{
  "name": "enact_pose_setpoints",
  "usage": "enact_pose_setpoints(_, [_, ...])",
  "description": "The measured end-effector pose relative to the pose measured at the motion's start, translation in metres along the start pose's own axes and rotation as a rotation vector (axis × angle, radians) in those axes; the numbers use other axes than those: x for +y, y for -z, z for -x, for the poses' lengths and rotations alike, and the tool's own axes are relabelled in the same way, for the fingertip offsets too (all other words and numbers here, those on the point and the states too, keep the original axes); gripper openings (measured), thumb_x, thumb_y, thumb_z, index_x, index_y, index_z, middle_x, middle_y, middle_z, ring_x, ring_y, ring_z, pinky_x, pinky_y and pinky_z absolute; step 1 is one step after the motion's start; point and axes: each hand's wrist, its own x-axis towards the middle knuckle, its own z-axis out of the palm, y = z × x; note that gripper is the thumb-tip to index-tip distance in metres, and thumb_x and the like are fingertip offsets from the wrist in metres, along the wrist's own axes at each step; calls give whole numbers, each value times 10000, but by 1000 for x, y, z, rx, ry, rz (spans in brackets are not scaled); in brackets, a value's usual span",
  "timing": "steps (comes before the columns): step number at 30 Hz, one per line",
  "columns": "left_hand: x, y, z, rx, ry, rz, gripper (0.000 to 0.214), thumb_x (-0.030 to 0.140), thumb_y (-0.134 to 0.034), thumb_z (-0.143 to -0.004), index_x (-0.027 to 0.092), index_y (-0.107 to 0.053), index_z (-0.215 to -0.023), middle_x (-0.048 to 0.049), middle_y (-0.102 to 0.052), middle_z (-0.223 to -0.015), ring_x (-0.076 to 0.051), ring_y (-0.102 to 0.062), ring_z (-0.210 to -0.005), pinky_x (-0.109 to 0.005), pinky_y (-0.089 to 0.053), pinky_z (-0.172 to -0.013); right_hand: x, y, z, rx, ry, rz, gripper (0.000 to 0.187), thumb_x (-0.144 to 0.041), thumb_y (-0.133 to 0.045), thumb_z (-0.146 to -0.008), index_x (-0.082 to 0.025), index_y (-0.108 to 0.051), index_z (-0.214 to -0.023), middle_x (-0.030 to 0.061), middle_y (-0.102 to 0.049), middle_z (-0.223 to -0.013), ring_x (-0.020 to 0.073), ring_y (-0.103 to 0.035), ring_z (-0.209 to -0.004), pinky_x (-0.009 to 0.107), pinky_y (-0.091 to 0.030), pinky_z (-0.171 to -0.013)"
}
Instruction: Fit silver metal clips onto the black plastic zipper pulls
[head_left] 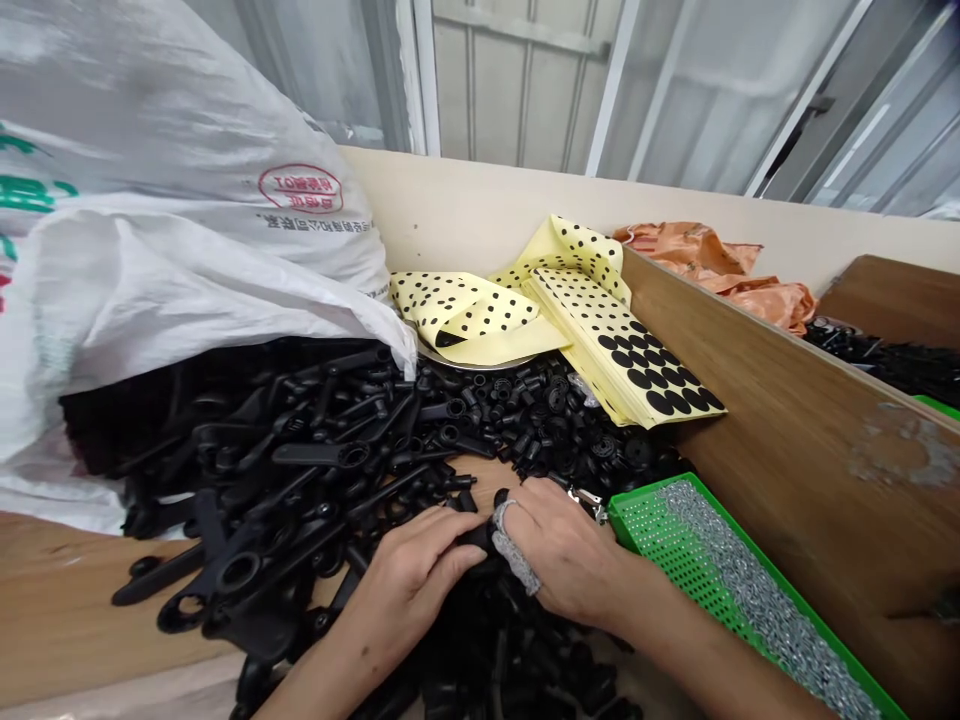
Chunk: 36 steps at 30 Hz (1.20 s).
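Observation:
My left hand is closed, thumb and fingers pinching a black plastic part. Against it, my right hand is also closed, its curled fingers at the other end of that part; what exactly they grip is mostly hidden. A grey, rough-textured band wraps a finger of the right hand. Around and beneath both hands lies a heap of black plastic parts, among them a crank-like handle with a ringed end and small round caps.
A white woven sack spills black parts at left. Yellow sheets of black round stickers lie behind the heap. At right stands a green basket of small metal pieces, beside a wooden divider. Orange sacking lies beyond.

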Motion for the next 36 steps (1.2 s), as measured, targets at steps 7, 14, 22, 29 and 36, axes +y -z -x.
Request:
enact_pose_setpoints(7, [-8,-4,0,78,-117,-121,163,204,-464,-879,160,-593,-969,-47,-663,-846,-161,-607,-772,-244,-477,-706,4,2,-4,-101,-111,-251,150,-54,-417,-733,-176,-447,-814,36,-513,-825,167,-445,-764,270,-380,-684])
enact_pose_setpoints(14, [-38,20,-18,-10,14,-451,212,218,-458,-858,153,-628,-967,-65,-644,-900,-212,-554,-846,-326,-463,-769,37,-6,-19,-216,-140,65,160,-145,-481,-783,-163,-519,-938,80,-526,-955,218,-402,-897,321,-347,-714])
enact_pose_setpoints(22, [-33,27,-23,-168,54,-627,236,116,-427,-841,158,-653,-894,-71,-608,-853,-233,-528,-834,-351,-449,-751,36,-18,-18,-315,18,163,205,-92,-497,-706,-147,-479,-903,80,-534,-882,222,-380,-876,364,-285,-780])
enact_pose_setpoints(29, [-14,9,-51,-307,-19,-583,229,163,-402,-868,162,-631,-854,-65,-612,-851,-211,-530,-833,-320,-435,-744,40,13,19,-325,-177,61,259,-22,-460,-580,-180,-417,-781,35,-506,-862,189,-385,-840,311,-281,-731])
enact_pose_setpoints(36, [-21,-38,-83,-428,-85,-556,194,44,-484,-745,164,-612,-661,-78,-635,-719,-221,-572,-730,-307,-445,-643,42,17,24,-333,-250,165,263,-40,-472,-545,-183,-432,-763,40,-505,-875,202,-396,-841,322,-284,-711])
